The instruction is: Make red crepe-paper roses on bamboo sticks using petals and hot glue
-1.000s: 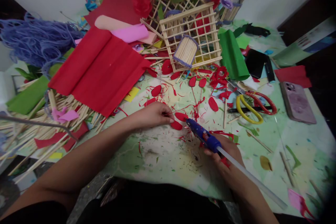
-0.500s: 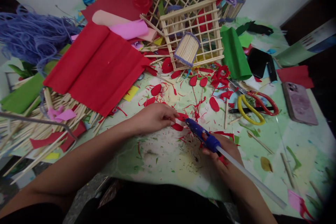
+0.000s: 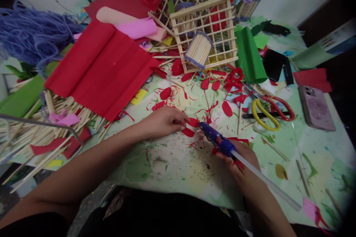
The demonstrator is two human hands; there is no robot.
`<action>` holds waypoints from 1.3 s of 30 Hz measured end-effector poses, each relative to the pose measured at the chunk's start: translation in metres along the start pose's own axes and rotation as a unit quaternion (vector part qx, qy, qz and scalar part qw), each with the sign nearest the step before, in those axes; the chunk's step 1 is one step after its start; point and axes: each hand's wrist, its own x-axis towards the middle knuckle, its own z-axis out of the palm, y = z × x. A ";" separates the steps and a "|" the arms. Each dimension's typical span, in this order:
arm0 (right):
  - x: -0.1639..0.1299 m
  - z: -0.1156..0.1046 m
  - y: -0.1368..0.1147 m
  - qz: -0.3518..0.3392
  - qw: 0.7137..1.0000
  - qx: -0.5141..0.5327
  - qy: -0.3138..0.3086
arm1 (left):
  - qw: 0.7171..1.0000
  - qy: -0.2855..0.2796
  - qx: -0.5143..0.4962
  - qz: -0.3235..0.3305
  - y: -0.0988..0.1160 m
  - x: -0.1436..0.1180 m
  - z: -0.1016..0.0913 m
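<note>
My right hand [image 3: 239, 159] grips a blue glue gun [image 3: 215, 140] with a clear glue stick [image 3: 267, 181] sticking out of its back. The gun's nozzle points left toward small red paper petals [image 3: 189, 132] on the table. My left hand [image 3: 164, 121] lies flat on the table with its fingertips pressing a red petal [image 3: 193, 122] just in front of the nozzle. More cut red petals [image 3: 226, 109] and thin red scraps are scattered beyond.
A large red crepe sheet [image 3: 102, 70] lies at the left over a heap of wooden sticks [image 3: 33, 133]. A wooden lattice box [image 3: 205, 33] stands behind. Yellow-and-red scissors [image 3: 268, 113], a phone [image 3: 315, 108], green crepe paper [image 3: 249, 57] and purple cord [image 3: 30, 33] lie around.
My left fingertips have shifted slightly right onto a red petal. The glue gun's nozzle has edged a little closer to the petals. The view has tilted slightly.
</note>
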 end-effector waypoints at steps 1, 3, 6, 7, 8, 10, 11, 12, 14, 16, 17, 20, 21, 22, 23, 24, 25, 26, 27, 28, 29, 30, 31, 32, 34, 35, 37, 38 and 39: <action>0.000 0.000 0.000 0.005 1.000 0.002 0.004 | 1.000 0.000 0.000 0.001 0.000 0.000 0.000; 0.001 0.001 -0.001 0.007 1.000 0.002 0.007 | 1.000 0.002 0.001 0.005 0.000 0.000 0.000; 0.002 -0.001 -0.001 -0.022 1.000 0.002 -0.005 | 1.000 0.000 0.004 0.002 0.000 0.000 0.000; 0.002 -0.001 -0.001 -0.031 0.999 0.000 -0.011 | 1.000 -0.001 0.005 0.001 0.000 0.000 0.000; 0.002 -0.002 -0.001 -0.036 0.999 -0.003 -0.014 | 1.000 -0.002 0.007 0.000 0.001 0.000 0.000; 0.002 -0.003 0.000 -0.039 0.999 -0.009 -0.014 | 1.000 -0.004 0.012 0.001 0.001 0.000 0.000; 0.001 -0.004 0.001 -0.039 0.999 -0.010 -0.013 | 1.000 -0.005 0.014 0.001 0.001 0.000 0.000; 0.001 -0.004 0.002 -0.040 0.999 -0.010 -0.013 | 1.000 -0.006 0.016 0.002 0.000 0.000 0.000; 0.000 -0.004 0.002 -0.047 0.999 -0.009 -0.022 | 1.000 -0.004 0.015 0.004 0.000 0.000 0.000; 0.000 -0.005 0.002 -0.047 0.998 -0.009 -0.033 | 1.000 0.000 0.014 0.008 -0.001 0.001 0.001; 0.000 -0.005 0.002 -0.043 0.998 -0.011 -0.035 | 1.000 0.001 0.015 0.011 -0.002 0.001 0.001; 0.000 -0.006 0.001 -0.033 0.999 -0.016 -0.022 | 1.000 0.004 0.024 0.020 -0.003 0.001 0.002; 0.000 -0.007 0.001 -0.036 0.999 -0.014 -0.020 | 0.999 0.005 0.026 0.022 -0.003 0.001 0.002; 0.000 -0.007 0.001 -0.042 0.999 -0.009 -0.022 | 0.999 0.007 0.028 0.024 -0.003 0.001 0.002; 0.000 -0.007 0.001 -0.048 0.998 -0.004 -0.029 | 0.999 0.008 0.028 0.025 -0.003 0.001 0.002; 0.000 -0.008 0.001 -0.053 0.998 -0.001 -0.032 | 0.999 0.010 0.028 0.025 -0.003 0.001 0.002; -0.001 -0.008 0.001 -0.053 0.998 0.000 -0.035 | 0.999 0.011 0.028 0.025 -0.003 0.001 0.002; -0.001 -0.008 0.002 -0.051 0.998 -0.001 -0.034 | 0.999 0.013 0.027 0.023 -0.003 0.001 0.002; 0.000 -0.007 0.002 -0.044 0.999 -0.002 -0.031 | 0.999 0.013 0.027 0.021 -0.003 0.001 0.002; 0.000 -0.007 0.002 -0.037 0.999 -0.001 -0.027 | 0.999 0.013 0.026 0.020 -0.003 0.000 0.002; 0.000 -0.006 0.002 -0.032 0.999 0.001 -0.024 | 0.999 0.012 0.025 0.020 -0.003 0.000 0.002; 0.001 -0.005 0.002 -0.029 0.999 0.003 -0.023 | 0.999 0.010 0.024 0.021 -0.003 0.000 0.002; 0.002 -0.004 0.001 -0.030 0.999 0.005 -0.024 | 0.999 0.009 0.023 0.023 -0.003 0.000 0.002; 0.002 -0.004 0.001 -0.034 0.999 0.005 -0.024 | 0.999 0.009 0.022 0.025 -0.004 0.001 0.002; 0.003 -0.004 0.000 -0.044 0.999 0.005 -0.030 | 0.999 0.009 0.022 0.026 -0.004 0.001 0.002; 0.003 -0.005 -0.001 -0.047 0.998 0.005 -0.035 | 0.999 0.008 0.022 0.024 -0.004 0.001 0.002; 0.003 -0.006 -0.001 -0.046 0.998 0.007 -0.041 | 1.000 0.007 0.022 0.019 -0.003 0.001 0.002; 0.002 -0.006 -0.001 -0.040 0.998 0.006 -0.038 | 1.000 0.007 0.022 0.017 -0.003 0.000 0.002; 0.002 -0.007 -0.001 -0.033 0.999 0.004 -0.035 | 1.000 0.006 0.023 0.017 -0.003 0.000 0.002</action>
